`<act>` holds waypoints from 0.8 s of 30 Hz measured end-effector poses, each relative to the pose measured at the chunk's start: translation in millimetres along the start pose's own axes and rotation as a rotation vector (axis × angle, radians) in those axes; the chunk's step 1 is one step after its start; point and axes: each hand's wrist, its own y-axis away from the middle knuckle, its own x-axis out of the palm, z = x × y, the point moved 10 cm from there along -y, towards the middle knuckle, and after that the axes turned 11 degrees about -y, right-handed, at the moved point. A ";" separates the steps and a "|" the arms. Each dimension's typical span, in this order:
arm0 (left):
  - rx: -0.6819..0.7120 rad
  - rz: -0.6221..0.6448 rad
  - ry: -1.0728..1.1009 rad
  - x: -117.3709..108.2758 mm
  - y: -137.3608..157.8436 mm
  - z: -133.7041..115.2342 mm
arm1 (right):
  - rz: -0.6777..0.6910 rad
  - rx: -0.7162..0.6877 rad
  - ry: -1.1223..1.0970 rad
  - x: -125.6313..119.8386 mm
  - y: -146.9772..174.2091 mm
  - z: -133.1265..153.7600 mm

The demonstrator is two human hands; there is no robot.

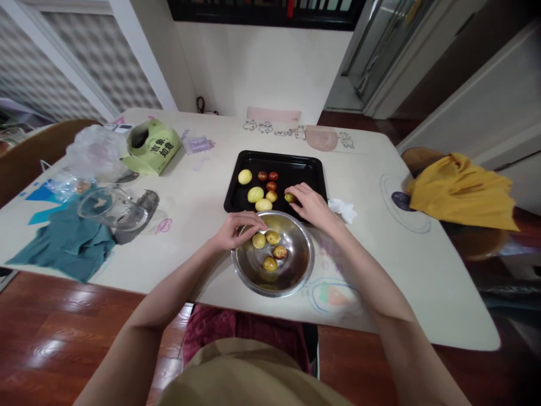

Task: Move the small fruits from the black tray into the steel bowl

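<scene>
Fruit, yellow and red, lies in a black tray (298, 169) at the middle of the surface (422, 293); four more pieces (270, 263) sit in a steel bowl (301, 259) by the near edge. The bowl's far rim overlaps the tray's near side in view, likely so that the reach between them stays short. At the tray's right side, the right hand (311, 205) pinches a greenish fruit (289, 198) between its fingertips, a light hold that suits something small and round. The left hand (236, 229) lies over the bowl's left rim, perhaps to steady it; no fruit shows in it, and I cannot tell whether it grips the metal. A tissue (343, 210) lies beside the tray, towards the right edge.

Towards the far left corner, a green carton (153, 148) bears large dark characters that seem to read 吉象如意. No brand name is legible. Animal drawings (282, 132) line the far edge; any lettering among the pink marks (164, 225) is too faint to read.
</scene>
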 end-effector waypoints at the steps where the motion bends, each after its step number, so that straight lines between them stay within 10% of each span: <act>1: 0.002 0.000 0.001 0.1 0.2 0.0 | -0.027 -0.020 -0.050 -8.0 0.5 9.5; 11: 0.022 -0.134 -0.056 -9.5 3.3 -2.0 | 0.407 -0.151 -0.333 23.6 27.3 110.6; 24: 0.055 -0.198 -0.099 -13.0 6.0 -3.9 | 0.661 -0.270 -0.282 67.1 44.6 123.6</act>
